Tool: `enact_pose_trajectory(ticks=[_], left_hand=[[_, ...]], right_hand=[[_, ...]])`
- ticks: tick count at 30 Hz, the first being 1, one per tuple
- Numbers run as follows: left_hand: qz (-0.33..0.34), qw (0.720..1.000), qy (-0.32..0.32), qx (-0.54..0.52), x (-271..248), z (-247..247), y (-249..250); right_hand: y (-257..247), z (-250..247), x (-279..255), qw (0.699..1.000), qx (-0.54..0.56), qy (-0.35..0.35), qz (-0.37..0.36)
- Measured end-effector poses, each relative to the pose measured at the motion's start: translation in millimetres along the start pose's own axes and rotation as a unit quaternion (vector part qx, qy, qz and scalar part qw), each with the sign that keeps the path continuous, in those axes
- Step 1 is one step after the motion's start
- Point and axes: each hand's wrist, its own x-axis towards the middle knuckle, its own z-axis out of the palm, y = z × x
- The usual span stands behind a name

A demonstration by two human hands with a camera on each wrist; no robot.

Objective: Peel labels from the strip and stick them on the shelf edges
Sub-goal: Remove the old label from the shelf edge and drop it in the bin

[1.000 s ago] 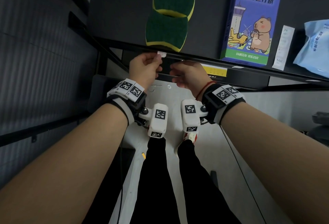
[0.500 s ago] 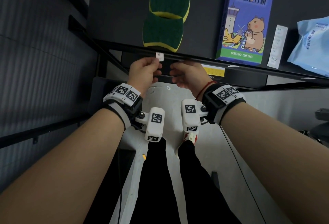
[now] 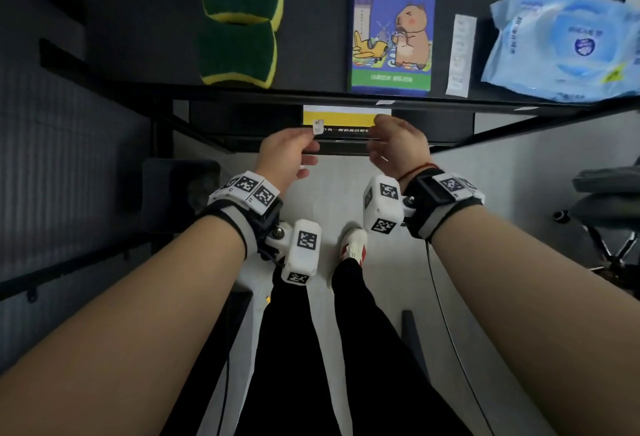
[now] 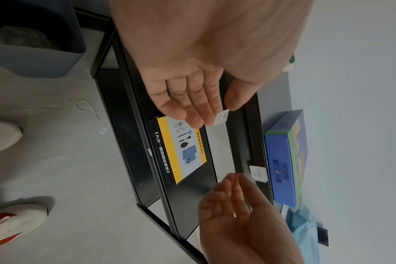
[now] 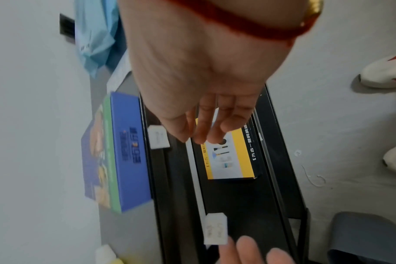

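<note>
Between the thumb and forefinger of the left hand (image 3: pixel 289 155), a small white label (image 3: pixel 318 126) is sticking up, pinched only by 1 corner, presumably so that its sticky back is staying free to meet a shelf edge; the other fingers of that hand are lying loosely extended. Just beyond the label, the lower shelf edge (image 3: pixel 346 140) and a yellow box (image 3: pixel 341 116) are sitting, with the upper shelf edge (image 3: pixel 311 96) higher still. To the right of it, well apart, the right hand (image 3: pixel 398 148) is hanging with fingers relaxed and slightly curled, holding nothing, probably free to press the label down. The label itself is looking nearly square and flat, with faint marks that are too small to read. Another white label (image 5: pixel 158 137) is already sitting on the upper shelf edge just beside the right hand's fingertips, below a blue box (image 3: pixel 391 23).
</note>
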Motion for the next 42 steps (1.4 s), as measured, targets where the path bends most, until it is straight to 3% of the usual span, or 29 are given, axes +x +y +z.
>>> enact_pose_trajectory(ticks=[4, 13, 34, 42], left_hand=[[-0.007, 1.0, 0.002, -0.007, 0.9, 18.7, -3.5], [-0.001, 0.999, 0.026, -0.039, 3.6, 37.8, -4.6], [0.045, 0.998, -0.002, -0.05, -5.8, 76.4, -3.4], [0.067, 0.997, 0.032, -0.004, -1.1, 100.3, -13.0]], right_hand=[[-6.7, -13.1, 5.2, 0.998, 0.051, 0.011, -0.023], [-15.6, -9.6, 6.4, 0.998, 0.049, -0.01, -0.026], [0.5, -39.1, -9.0, 0.992, -0.074, -0.095, -0.046], [1.4, -68.9, -9.9, 0.989, -0.084, -0.11, -0.044]])
